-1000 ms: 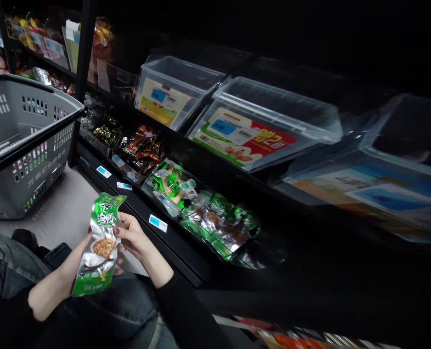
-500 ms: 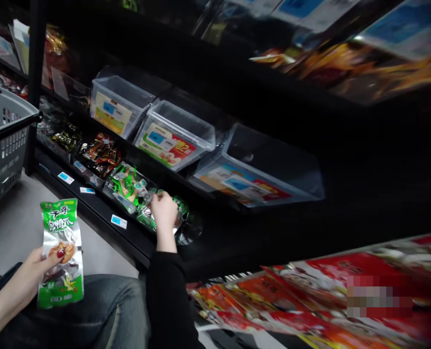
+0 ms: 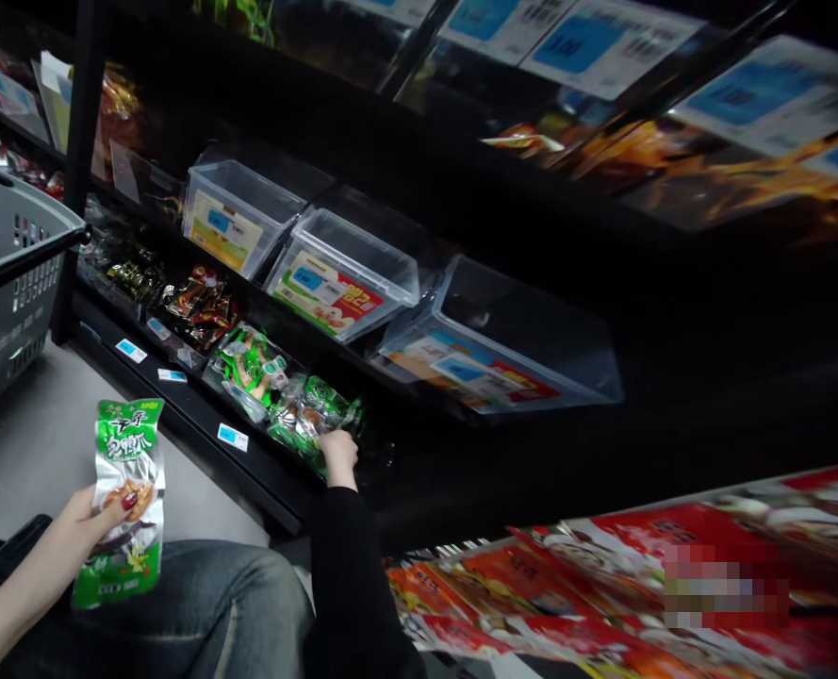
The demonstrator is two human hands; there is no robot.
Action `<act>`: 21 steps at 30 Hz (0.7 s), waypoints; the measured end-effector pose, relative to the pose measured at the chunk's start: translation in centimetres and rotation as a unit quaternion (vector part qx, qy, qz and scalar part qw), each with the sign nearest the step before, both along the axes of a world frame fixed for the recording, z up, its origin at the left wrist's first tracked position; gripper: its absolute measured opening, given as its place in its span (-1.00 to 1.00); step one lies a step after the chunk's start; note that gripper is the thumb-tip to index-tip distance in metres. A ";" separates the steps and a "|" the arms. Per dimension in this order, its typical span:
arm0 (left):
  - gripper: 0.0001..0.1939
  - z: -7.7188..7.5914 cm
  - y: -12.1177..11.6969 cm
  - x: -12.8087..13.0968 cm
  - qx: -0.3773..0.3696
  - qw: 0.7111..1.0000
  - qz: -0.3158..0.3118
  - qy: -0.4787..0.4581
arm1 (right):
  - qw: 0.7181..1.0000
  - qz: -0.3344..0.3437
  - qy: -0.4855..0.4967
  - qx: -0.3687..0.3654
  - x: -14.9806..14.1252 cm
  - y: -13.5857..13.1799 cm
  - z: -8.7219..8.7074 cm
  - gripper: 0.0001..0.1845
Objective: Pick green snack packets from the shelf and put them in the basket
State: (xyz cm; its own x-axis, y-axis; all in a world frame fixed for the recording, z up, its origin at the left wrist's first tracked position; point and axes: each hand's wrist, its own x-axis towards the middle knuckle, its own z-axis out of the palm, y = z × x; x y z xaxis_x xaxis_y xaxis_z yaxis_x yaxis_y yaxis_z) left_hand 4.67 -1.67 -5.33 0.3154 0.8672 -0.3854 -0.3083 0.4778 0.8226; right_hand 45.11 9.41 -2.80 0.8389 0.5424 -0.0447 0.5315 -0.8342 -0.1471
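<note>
My left hand (image 3: 100,514) holds an upright green and silver snack packet (image 3: 125,556) above my knee, its thumb pressed on the pictured food. My right hand (image 3: 340,457) reaches low into the shelf, its fingers closed at the lower edge of a green and silver snack packet (image 3: 311,420). That packet lies among similar ones in a clear bin at the right end of the row. The fingertips are partly hidden. Just left of it, another bin holds light-coloured snacks in green packs (image 3: 253,363).
A grey shopping basket (image 3: 23,255) with a black handle stands at the left. Several clear plastic bins (image 3: 352,259) line the shelf above. Red and orange packets (image 3: 552,575) fill the lower right. Price tags (image 3: 233,437) line the black shelf edge.
My right hand has moved down and slightly right, uncovering more of the green packets. My left hand, still holding its packet, appears slightly further right. The view has shifted a little.
</note>
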 end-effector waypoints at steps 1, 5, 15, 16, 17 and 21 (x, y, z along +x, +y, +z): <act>-0.64 0.0 0.0 0.0 0.000 1.000 0.000 0.002 | 1.000 -0.012 0.003 -0.002 0.5 -0.2 -0.1 -0.65; -0.69 -0.1 -0.1 -0.1 0.004 1.000 0.001 -0.002 | 0.999 -0.043 0.017 -0.006 1.5 -0.8 -0.2 -0.65; -0.71 -0.2 -0.2 -0.1 -0.007 0.999 -0.010 -0.034 | 0.996 -0.062 0.033 0.048 1.2 -1.1 0.1 -0.66; -0.72 -0.1 -0.1 0.0 -0.004 1.000 -0.007 -0.030 | 0.995 -0.068 0.026 0.067 1.0 -1.4 0.2 -0.65; -0.72 -0.1 -0.1 0.0 0.000 1.000 -0.004 -0.024 | 0.993 -0.074 0.017 0.090 0.6 -1.7 0.2 -0.64; -0.75 0.0 0.3 0.0 0.022 1.000 0.000 0.020 | 0.974 -0.084 -0.031 0.209 -1.2 -3.6 0.9 -0.59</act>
